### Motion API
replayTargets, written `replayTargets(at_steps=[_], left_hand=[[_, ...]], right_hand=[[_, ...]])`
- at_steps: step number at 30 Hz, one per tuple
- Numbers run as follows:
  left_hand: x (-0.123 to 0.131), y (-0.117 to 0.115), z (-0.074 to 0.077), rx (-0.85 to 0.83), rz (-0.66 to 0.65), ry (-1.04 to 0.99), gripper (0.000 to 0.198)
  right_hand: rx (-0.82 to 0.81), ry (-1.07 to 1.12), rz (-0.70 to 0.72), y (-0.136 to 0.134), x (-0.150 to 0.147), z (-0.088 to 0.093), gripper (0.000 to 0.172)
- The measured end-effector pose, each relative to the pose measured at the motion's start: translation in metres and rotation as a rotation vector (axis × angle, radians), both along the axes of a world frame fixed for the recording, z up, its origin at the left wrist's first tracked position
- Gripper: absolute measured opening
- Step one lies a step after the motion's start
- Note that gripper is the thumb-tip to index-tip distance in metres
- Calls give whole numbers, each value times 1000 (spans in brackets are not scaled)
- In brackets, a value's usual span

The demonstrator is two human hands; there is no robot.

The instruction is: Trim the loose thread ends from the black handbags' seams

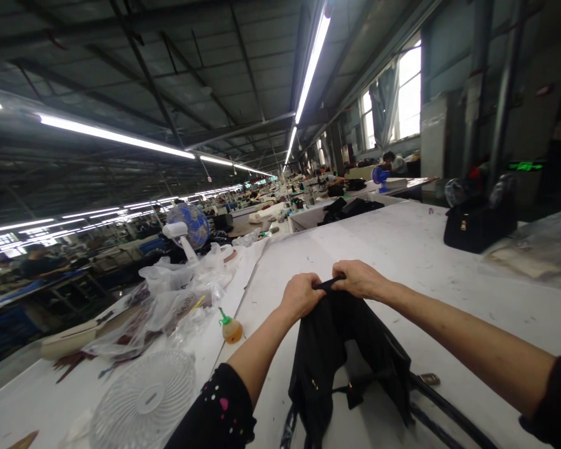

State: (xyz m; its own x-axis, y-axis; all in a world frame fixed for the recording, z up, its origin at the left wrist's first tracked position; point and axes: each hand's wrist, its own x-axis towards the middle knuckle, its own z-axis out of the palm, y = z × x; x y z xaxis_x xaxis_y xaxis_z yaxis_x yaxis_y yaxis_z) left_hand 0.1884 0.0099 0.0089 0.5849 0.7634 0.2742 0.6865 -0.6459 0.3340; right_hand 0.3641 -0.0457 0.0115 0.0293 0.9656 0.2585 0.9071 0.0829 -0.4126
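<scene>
A black handbag (320,349) hangs from both hands over the white table, its panels drooping apart and its long dark straps trailing to the lower right. My left hand (303,293) pinches the bag's upper edge between thumb and fingers. Close beside it, my right hand (358,279) grips the same edge a little to the right. Small gold-coloured fittings show on the bag's side. A metal piece (430,378) lies on the table by the straps. Part of the bag's lower side runs out of view.
On the left are a white fan (150,399), a bottle of amber liquid with a green spout (232,329), and crumpled clear plastic (168,299). A finished-looking black bag (479,224) stands at the right of the white table (402,249). A blue fan (194,226) stands behind the plastic.
</scene>
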Motion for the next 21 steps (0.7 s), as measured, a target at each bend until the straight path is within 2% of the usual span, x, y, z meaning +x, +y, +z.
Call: replayTargets(at_steps=[6,13,21], left_hand=[[-3,2,-4,-33,-47,-65,25],[0,0,1,-6,3,-27,24],[-5,1,-2,-30,-47,-59,27]], right_hand=[[135,49,88,0,-5,-5,14],[164,97,104,-2,-7,-8,18],[190,93,127,-2,-7,-10,10]])
